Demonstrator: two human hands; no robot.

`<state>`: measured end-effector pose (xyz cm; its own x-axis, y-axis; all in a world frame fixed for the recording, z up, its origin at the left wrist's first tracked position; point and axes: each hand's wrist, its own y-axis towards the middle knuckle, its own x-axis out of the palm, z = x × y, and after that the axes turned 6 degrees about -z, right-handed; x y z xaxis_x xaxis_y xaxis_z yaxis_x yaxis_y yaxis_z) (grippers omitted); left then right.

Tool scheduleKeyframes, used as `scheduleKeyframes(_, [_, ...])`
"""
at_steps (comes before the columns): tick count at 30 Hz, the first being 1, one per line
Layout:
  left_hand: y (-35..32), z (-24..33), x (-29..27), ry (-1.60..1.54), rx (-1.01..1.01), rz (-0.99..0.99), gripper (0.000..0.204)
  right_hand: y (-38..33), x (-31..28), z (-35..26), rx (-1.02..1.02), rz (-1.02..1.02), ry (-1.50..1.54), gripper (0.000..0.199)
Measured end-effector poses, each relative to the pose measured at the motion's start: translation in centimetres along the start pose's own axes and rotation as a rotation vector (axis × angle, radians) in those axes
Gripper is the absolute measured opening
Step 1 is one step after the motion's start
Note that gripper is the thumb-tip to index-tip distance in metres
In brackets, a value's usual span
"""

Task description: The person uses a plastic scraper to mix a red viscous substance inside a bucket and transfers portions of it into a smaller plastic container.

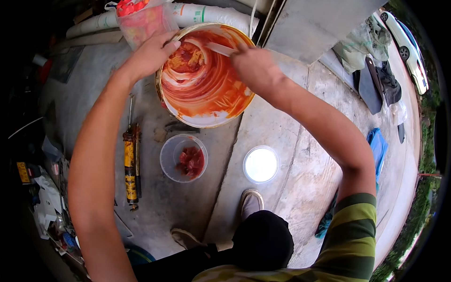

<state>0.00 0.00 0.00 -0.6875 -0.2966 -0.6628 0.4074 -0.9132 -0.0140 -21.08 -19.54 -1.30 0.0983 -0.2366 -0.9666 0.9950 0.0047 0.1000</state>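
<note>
A large white bucket is tipped so that its mouth faces me, its inner wall smeared with orange-red grease. On its upper left rim my left hand is closed, thumb over the edge. My right hand is wrapped around a pale flat scraper, which reaches into the bucket near the thick grease; its handle end is hidden by my fingers. Below the bucket stands a clear plastic tub with dark red grease inside. A round lid, bright with glare, lies right of the tub.
A yellow, dirty grease gun lies left of the tub. Behind the bucket are a plastic bag with red contents and a long white wrapped roll. My shoes are close to the lid. A white car is far right.
</note>
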Motion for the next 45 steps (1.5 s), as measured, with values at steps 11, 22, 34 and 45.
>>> scheduleKeyframes(11, [-2.6, -2.3, -4.1, 0.264, 0.140, 0.242, 0.037, -16.6, -1.2, -1.3, 0.377, 0.133, 1.057, 0.034])
scheduleKeyframes(22, [3.6, -0.4, -6.8, 0.332, -0.119, -0.221, 0.032, -16.2, 1.5, -4.3, 0.437, 0.123, 1.156, 0.032])
scheduleKeyframes(34, [9.4, -0.6, -8.1, 0.513, -0.111, -0.355, 0.030, -20.2, 5.5, -3.3, 0.685, 0.583, 1.435, 0.030])
scheduleKeyframes(45, [13.1, -10.9, -14.3, 0.552, -0.205, 0.431, 0.044, -19.3, 7.6, -2.3, 0.845, 0.794, 1.628, 0.035])
